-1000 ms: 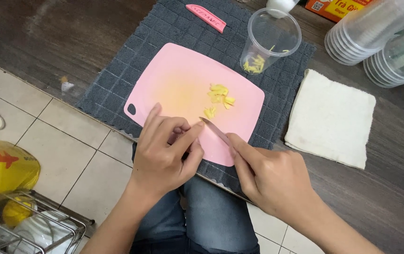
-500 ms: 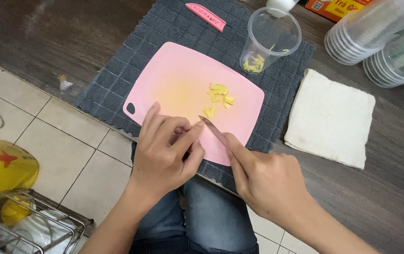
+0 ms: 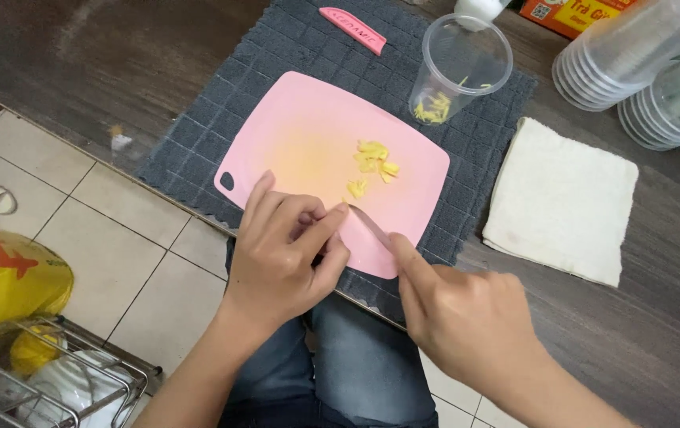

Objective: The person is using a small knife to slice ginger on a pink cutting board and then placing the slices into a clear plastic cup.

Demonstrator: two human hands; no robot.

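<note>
Dark wood tabletop [image 3: 55, 71]: grey mat [image 3: 197, 135] at front edge w/ pink cutting board on it; white cloth [image 3: 565, 202] just right of mat; stacked clear cups [image 3: 633, 71] + orange box [image 3: 573, 14] at far right corner.

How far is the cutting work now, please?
Done: some yellow pieces lie on the pink cutting board, and a few are in the clear cup. In hand: the left hand pins something hidden while the right hand holds a knife to it. Left: board pieces remain outside the cup.
</note>
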